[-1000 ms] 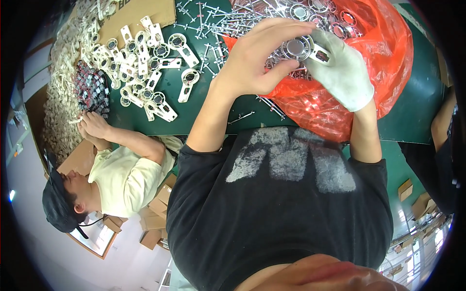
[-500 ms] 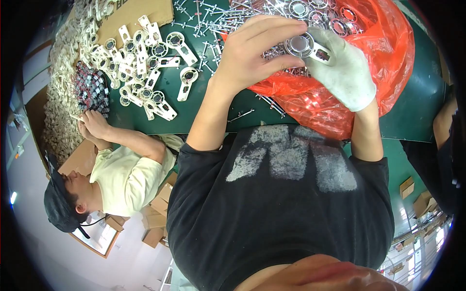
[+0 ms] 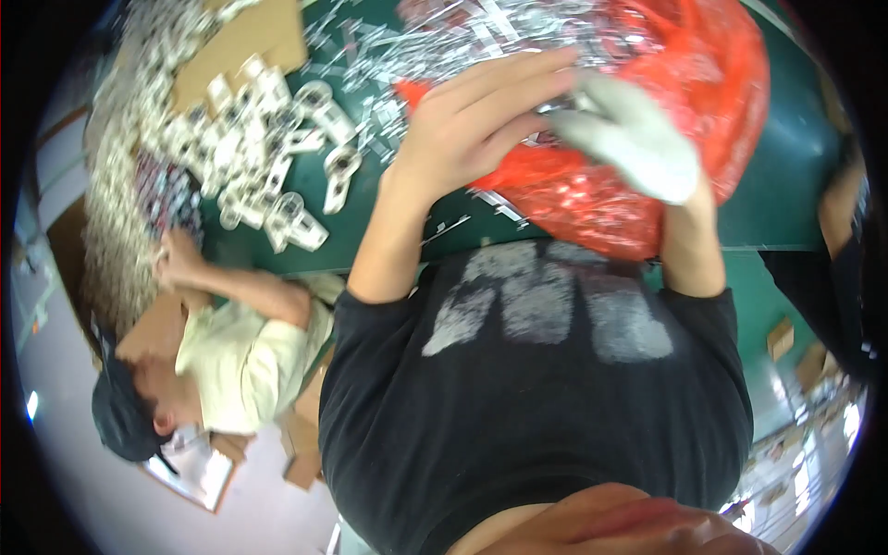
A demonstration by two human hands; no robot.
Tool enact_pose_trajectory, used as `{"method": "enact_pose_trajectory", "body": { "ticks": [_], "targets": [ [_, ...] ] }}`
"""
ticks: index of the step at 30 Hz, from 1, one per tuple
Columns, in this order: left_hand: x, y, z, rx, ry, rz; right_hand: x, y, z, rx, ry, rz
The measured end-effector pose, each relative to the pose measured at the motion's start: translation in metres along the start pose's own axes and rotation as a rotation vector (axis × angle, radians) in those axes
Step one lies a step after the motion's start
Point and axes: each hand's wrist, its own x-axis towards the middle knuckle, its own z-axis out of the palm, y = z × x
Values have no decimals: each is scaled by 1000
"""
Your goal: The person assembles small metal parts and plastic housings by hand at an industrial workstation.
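Observation:
My bare left hand (image 3: 481, 120) curves inward over the red plastic bag, with its fingers and thumb bent toward my right hand. My right hand (image 3: 638, 139), in a white glove, meets it with fingers closed. Between them is a small white plastic housing with a round ringed end, now mostly hidden by fingers and smeared by motion. Below both hands lies the red plastic bag (image 3: 592, 217), crumpled and open, with shiny round metallic parts in it. Left of my left hand, several white housings (image 3: 296, 222) with round ends lie in a loose pile.
Thin silvery parts (image 3: 370, 65) are strewn over the green table (image 3: 370, 217). A cardboard piece (image 3: 245, 51) and a large heap of white parts (image 3: 116, 203) are at the left. A co-worker in a dark cap (image 3: 129, 407) works beside me; another person's arm (image 3: 842, 217) shows at right.
The view has shifted slightly and blurred. My hands have drawn closer together, and my gloved fingers now cover the housing's round end that showed before.

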Motion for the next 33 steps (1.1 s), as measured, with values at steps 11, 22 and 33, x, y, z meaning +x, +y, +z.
{"method": "enact_pose_trajectory", "body": {
  "ticks": [11,22,33],
  "targets": [
    [-28,9,17,-592,167,-520,15,19,28,-243,122,-367],
    [6,-20,-20,-373,-130,-490,20,20,27,-382,140,-227],
    [71,-108,-72,-653,387,-757,13,11,22,-367,72,-155]
  ]
}}
